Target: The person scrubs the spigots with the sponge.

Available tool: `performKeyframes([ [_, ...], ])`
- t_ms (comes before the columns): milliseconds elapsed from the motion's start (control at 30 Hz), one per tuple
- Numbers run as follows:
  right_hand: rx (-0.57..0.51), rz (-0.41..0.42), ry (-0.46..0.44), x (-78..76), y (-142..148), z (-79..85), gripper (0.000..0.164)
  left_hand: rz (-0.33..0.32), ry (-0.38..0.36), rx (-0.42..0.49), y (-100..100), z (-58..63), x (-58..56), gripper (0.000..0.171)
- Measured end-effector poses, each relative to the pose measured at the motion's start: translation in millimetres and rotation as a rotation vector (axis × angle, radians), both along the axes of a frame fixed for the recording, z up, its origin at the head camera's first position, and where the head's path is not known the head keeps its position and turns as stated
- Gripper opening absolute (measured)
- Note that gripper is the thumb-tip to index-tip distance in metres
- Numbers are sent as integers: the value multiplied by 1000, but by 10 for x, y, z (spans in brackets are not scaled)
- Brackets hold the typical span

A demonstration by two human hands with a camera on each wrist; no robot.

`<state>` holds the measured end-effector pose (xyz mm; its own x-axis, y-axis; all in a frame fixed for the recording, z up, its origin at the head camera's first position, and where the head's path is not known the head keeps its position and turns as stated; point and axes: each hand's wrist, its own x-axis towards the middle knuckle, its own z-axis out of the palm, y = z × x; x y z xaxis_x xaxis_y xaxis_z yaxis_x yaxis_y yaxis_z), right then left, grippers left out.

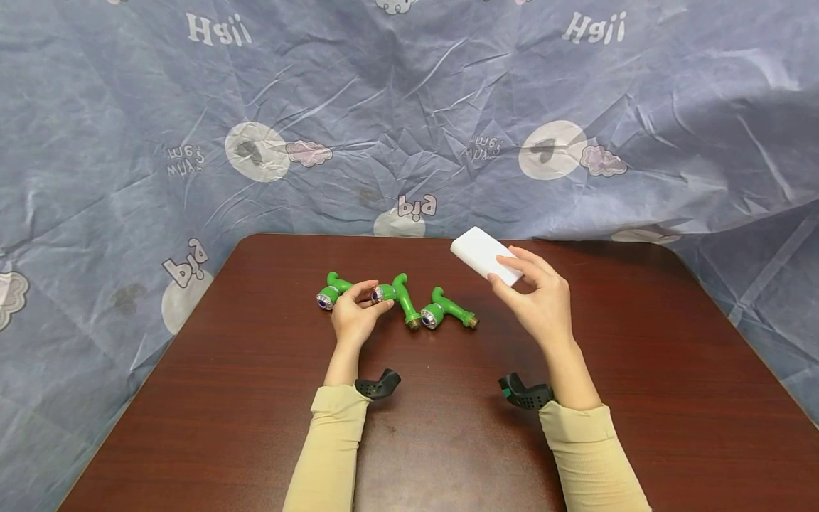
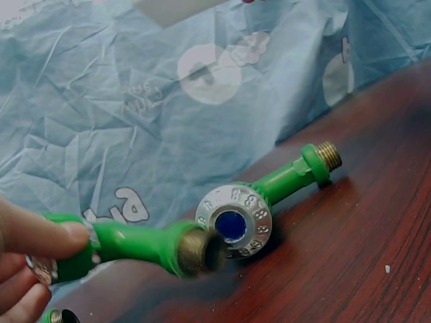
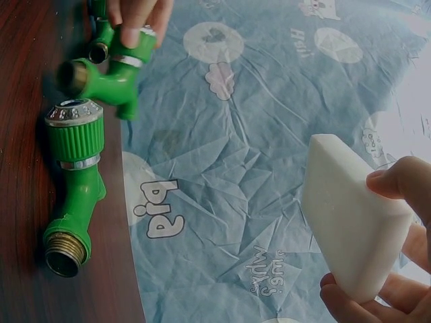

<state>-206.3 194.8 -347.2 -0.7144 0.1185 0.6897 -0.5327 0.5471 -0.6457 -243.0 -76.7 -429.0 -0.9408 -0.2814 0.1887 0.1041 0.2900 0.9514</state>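
Observation:
My left hand (image 1: 354, 317) pinches the round knob of a green tap (image 1: 404, 301), thumb on one side and fingers on the other. The tap's threaded brass end (image 2: 196, 252) points right in the left wrist view. A second green tap (image 1: 453, 308) lies on the table just right of it, its silver-rimmed knob with a blue centre toward me. Partly behind my left hand is a third green tap (image 1: 330, 293). Raised on the right, my right hand (image 1: 542, 304) grips a white rectangular sponge (image 1: 481, 253) by one end, between thumb and fingers.
The dark red-brown wooden table (image 1: 435, 441) has rounded far corners. Behind it hangs a creased blue-grey cloth (image 1: 397, 107) with printed letters and clouds. Black wrist mounts (image 1: 527, 395) stick out inward from both wrists.

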Motion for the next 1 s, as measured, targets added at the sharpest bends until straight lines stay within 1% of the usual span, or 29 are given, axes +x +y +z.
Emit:
performKeyframes([
  [100,4,1,-2,4,-1,-4,26,-4,84,48,20,35,6,44],
  [200,11,0,-5,9,-8,-7,26,-31,150,126,40,77,10,44],
  [267,9,2,-10,11,-16,-10,26,-57,178,176,61,108,15,44],
  [367,12,7,-15,12,-30,-16,25,-119,220,265,108,148,22,44],
  [500,21,27,-7,10,-57,-28,25,-227,263,369,191,173,34,45],
  [633,36,53,5,19,-99,-35,27,-295,280,388,281,209,64,45],
  [700,48,60,11,24,-121,-37,28,-307,294,367,327,280,115,44],
  [800,63,74,25,29,-153,-46,28,-319,309,339,379,384,192,44],
  [867,82,86,33,30,-174,-57,29,-312,311,329,410,449,240,43],
  [1000,134,126,46,20,-219,-89,28,-303,297,362,448,484,265,44],
])
